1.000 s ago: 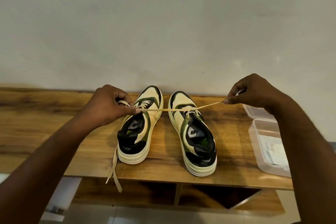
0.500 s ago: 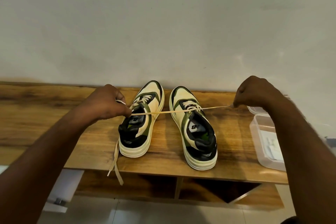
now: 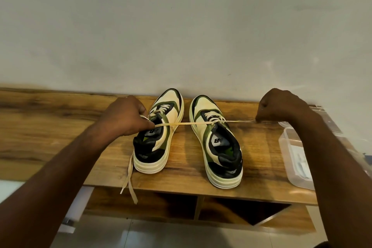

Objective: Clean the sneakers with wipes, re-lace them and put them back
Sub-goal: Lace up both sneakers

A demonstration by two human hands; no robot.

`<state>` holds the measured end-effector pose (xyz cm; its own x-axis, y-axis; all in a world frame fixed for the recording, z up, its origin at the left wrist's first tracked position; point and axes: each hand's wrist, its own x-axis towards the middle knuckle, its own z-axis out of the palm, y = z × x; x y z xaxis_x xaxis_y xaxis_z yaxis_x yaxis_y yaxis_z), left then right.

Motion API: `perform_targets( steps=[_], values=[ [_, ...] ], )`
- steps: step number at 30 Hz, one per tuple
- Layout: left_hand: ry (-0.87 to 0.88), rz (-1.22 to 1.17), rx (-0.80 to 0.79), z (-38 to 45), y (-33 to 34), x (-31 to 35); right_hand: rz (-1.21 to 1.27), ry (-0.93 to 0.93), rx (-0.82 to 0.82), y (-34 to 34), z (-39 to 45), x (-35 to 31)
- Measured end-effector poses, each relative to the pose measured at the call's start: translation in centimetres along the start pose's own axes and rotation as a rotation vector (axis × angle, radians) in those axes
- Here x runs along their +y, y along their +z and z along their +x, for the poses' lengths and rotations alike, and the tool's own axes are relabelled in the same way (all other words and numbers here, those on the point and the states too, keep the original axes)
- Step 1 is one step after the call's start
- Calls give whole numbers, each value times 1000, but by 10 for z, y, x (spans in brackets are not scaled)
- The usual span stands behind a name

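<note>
Both my arms reach forward over the wooden shelf [image 3: 201,175], spread wide, forearms angling in from the lower corners. My left hand [image 3: 125,118] hangs knuckles-up above the left sneaker [image 3: 161,137], just over its tongue. My right hand [image 3: 281,106] sits farther out, past the right sneaker [image 3: 216,143], down near the shelf top beside the clear tub [image 3: 289,159].

My left fingers are curled tight, thumb and forefinger pinching one end of the lace [image 3: 193,123]. My right fingers are curled too, pinching the other end at the fingertips. The lace runs taut in a nearly level line between my hands, crossing over the left sneaker and passing through the lacing of the right one. Both sneakers stand side by side on the shelf, toes toward the wall [image 3: 181,26], heels toward me.

A loose lace [image 3: 128,179] trails down beside the left sneaker's heel and hangs over the shelf's front edge. My left hand covers part of that sneaker's lacing. My right forearm cuts across the tub, and what lies inside it is pale and too blurred to name. The tub's lid [image 3: 322,115] behind my wrist is only partly visible.
</note>
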<state>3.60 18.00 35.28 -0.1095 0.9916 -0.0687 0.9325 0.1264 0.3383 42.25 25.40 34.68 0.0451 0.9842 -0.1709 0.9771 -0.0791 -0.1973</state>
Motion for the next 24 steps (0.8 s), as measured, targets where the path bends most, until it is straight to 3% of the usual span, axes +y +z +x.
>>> perform_targets(
  steps=[4,7,11,15,21,24],
  values=[
    [19,143,-21,-5,-6,17,-35,-84,-38,2,-4,-11],
    [96,228,131,-16,-6,35,-35,-157,1,1,-9,-23],
    [302,27,234,-30,12,67,111,-294,26,-9,-24,-38],
    [375,-67,167,-30,47,91,407,-385,-167,-12,-37,-55],
    [426,48,162,-26,77,106,452,-364,-291,-1,-38,-57],
    [374,-17,209,-24,82,107,474,-323,-317,1,-37,-54]
  ],
)
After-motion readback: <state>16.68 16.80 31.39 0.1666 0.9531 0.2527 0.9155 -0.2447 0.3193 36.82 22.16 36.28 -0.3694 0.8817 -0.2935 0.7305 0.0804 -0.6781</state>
